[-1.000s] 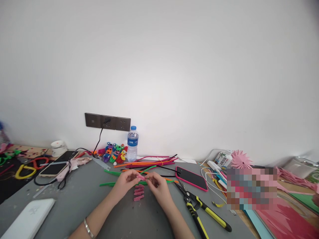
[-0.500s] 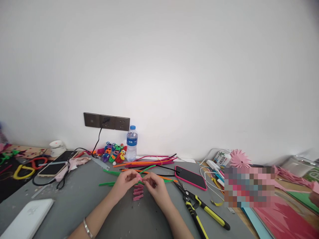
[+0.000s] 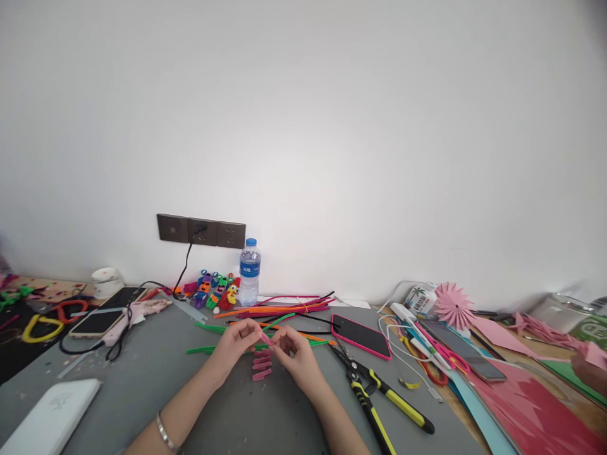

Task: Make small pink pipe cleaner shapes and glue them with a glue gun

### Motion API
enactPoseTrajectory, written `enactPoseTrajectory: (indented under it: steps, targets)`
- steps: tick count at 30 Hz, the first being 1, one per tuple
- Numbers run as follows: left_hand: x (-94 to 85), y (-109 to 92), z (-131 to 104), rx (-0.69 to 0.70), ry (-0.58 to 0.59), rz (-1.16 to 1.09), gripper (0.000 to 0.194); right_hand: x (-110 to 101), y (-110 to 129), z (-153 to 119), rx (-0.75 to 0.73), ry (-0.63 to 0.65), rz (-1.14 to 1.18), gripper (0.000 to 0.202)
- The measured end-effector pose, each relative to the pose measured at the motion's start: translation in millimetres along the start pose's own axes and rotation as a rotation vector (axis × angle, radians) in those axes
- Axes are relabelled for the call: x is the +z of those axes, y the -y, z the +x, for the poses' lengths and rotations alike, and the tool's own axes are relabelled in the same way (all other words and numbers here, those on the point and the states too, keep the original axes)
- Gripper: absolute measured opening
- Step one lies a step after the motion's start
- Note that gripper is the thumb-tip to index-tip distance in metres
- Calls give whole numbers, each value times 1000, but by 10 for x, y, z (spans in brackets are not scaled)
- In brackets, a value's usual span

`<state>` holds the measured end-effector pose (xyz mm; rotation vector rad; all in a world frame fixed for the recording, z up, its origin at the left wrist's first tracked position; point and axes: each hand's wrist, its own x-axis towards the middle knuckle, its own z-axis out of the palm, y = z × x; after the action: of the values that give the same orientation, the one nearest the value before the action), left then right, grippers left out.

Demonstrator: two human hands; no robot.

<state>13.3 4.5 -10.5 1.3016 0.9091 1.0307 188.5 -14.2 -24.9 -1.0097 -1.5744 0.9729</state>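
A short piece of pink pipe cleaner [image 3: 266, 339] is pinched between my two hands, slanting from one set of fingertips to the other. My left hand [image 3: 236, 344] has its thumb and forefinger closed on the upper end. At the lower end, the fingers of my right hand [image 3: 294, 355] are closed on it. Just below, several folded pink pipe cleaner pieces [image 3: 261, 366] lie stacked in a column on the grey mat [image 3: 227, 420]. Green pipe cleaners [image 3: 203, 349] stretch across the mat behind my hands, partly hidden by them.
Yellow-and-black pliers [image 3: 374, 392] and a pink-edged phone [image 3: 361, 336] lie to the right. Behind are bundled pipe cleaners [image 3: 284, 309], a water bottle [image 3: 249, 275] and small pipe-cleaner figures [image 3: 218, 291]. A white power bank [image 3: 54, 414] lies front left. Another person's hand [image 3: 588, 373] shows far right.
My fingertips have drawn slightly apart, and more of the pink pipe cleaner shows between them. The view has shifted slightly. At far right, the other person's hand now shows with pink paper.
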Motion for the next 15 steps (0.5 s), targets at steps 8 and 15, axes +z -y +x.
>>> enactPoseTrajectory:
  steps: [8, 15]
  targets:
    - [9, -43, -24, -40, 55, -105, 28, -39, -20, 7, 11, 10, 47, 20]
    - [12, -35, -14, -26, 61, -153, 27, -34, -57, 17, 51, 84, 243, 22]
